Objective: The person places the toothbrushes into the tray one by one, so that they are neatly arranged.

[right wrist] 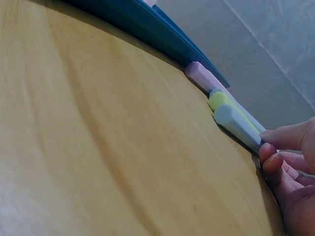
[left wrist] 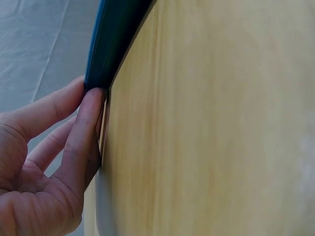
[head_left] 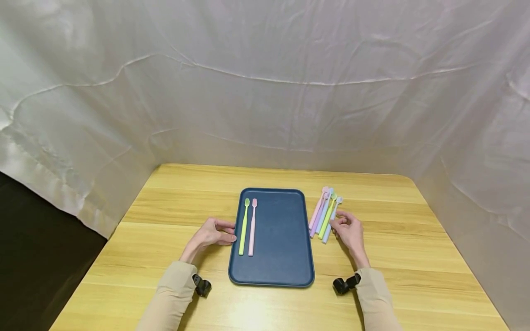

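Observation:
A dark blue tray (head_left: 273,271) lies on the table, bearing a green toothbrush (head_left: 243,234) and a pink toothbrush (head_left: 251,234) side by side near its left edge. My left hand (head_left: 214,233) holds that left rim; in the left wrist view, its fingertips (left wrist: 92,105) meet at the tray's edge (left wrist: 106,49). Right of the tray, several toothbrushes in pink, purple, blue and green lie bunched together, heads pointing away. My right hand (head_left: 348,232) pinches the outermost blue toothbrush (right wrist: 234,123) between thumb and finger. Beside it sits another green toothbrush (head_left: 325,226).
The light wooden table (head_left: 174,193) reaches out on both sides of the tray. Pale grey fabric (head_left: 265,105) hangs behind it and at both sides. A small black camera is strapped to each wrist.

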### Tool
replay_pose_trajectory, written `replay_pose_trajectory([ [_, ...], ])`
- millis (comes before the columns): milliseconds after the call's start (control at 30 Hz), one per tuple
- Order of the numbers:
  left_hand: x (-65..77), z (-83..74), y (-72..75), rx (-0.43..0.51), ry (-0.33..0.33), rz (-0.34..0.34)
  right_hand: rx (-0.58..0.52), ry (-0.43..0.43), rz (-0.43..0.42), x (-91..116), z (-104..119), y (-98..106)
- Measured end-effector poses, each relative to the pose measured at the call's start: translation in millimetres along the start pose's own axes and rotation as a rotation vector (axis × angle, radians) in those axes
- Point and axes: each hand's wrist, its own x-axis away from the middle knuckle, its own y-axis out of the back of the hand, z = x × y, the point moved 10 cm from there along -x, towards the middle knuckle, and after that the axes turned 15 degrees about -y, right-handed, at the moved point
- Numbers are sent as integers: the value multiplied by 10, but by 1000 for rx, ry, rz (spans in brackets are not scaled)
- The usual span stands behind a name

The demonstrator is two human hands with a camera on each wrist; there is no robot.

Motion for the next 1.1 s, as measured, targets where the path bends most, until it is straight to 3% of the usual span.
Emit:
replay_pose_trajectory([
  [500,-13,60,3,-15,57,-30,-52,-36,209,44,-58,-39],
  [1100,-24,91,27,-25,68,-47,25,-65,88,6,-47,10],
])
